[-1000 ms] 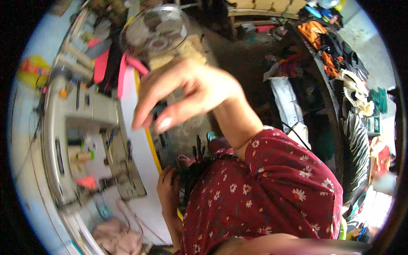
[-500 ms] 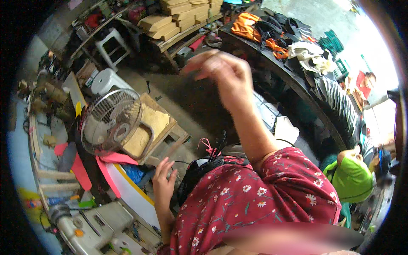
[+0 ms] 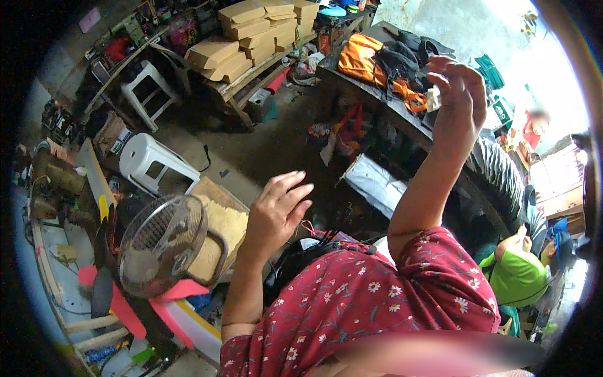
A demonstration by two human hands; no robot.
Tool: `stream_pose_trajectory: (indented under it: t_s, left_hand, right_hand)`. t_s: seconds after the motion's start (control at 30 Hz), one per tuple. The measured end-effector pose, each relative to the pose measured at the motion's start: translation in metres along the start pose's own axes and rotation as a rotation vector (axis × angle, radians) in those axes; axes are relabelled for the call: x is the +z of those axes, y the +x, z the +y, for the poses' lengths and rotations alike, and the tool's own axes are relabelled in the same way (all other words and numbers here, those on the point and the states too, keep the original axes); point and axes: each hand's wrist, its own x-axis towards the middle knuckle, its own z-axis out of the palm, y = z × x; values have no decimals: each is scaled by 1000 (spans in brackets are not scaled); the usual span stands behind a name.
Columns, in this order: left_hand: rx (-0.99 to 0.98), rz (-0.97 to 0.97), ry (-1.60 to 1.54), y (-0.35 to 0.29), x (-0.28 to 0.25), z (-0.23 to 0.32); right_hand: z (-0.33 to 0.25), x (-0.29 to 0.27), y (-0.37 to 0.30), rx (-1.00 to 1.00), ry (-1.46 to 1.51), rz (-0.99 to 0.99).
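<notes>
Hands apart, both raised in front of the body. Left hand [image 3: 276, 210] is loosely spread, nothing in it that I can see. Right hand [image 3: 461, 94] is farther forward and higher, fingers bent; can't tell if it's gripping anything.

Nearest to the right hand: orange cloth [image 3: 360, 55] and black straps [image 3: 399, 60], heaped on the dark worktop [image 3: 334, 70] just left of and beyond the fingers. Heap looks dumped, not sorted. Grey striped stack [image 3: 499, 166] sits below and right of that hand, overlapped in rows, probably to save space.

Left of the left hand: fan [image 3: 163, 245] by a wooden stand with a tan pad [image 3: 223, 232], likely parked there to cool the seat. White stool [image 3: 149, 154] beyond it. Cardboard boxes [image 3: 251, 31] stacked far ahead of the left hand on a low bench, presumably to stay off the floor.

Hard to read: right fingertips are a bit blurred, and a whitish scrap [image 3: 434, 98] beside them could be touching or just behind. Black bundle [image 3: 298, 261] below the left hand is half hidden by the red shirt [image 3: 377, 295]. Right rim is washed out.
</notes>
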Motion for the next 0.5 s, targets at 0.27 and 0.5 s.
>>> stream_pose_trajectory:
  t_s: [0.27,0.5]
  left_hand:
    - [500,408,-345,179,69,-22]
    - [359,447,-811,287,133,-27]
  right_hand:
    - [77,51,6,-253,155,-666]
    - [164,79,27,-429,181,-518]
